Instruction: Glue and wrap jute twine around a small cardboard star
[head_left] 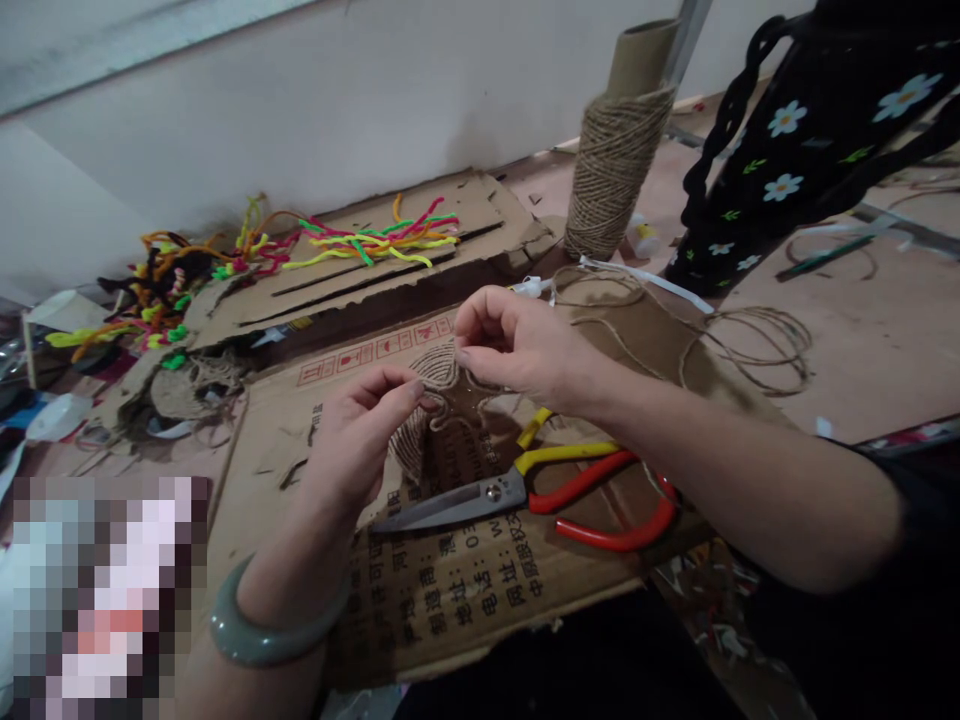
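Left hand [356,430]: raised over the cardboard, thumb and forefinger pinched shut on the near edge of the twine-wrapped piece [431,405]; a pale green bangle [262,630] on the wrist.
Right hand [517,345]: curled from the right, fingertips closed on the jute twine [637,330] at the top of the same piece.
Twine-wrapped piece: held between both hands just above the cardboard sheet [450,590], partly covered in tight turns of twine (exact shape hidden by the fingers).
Jute twine: running from the right hand in loose loops across the floor to the right, toward the twine spool [615,170].
Twine spool: upright on a cardboard tube, behind the right hand, near the wall.
Scissors [525,495]: lying flat on the cardboard sheet under the right forearm, blades shut and pointing left, one handle yellow, the others red.
Cardboard sheet: printed with red and black characters, spread flat beneath both hands.
Pipe cleaners [375,240]: bright pink, yellow, green and orange, strewn on a second cardboard sheet at the back left (more of them in a tangle further left).
Flowered dark fabric [817,130]: at the upper right, beside the spool.
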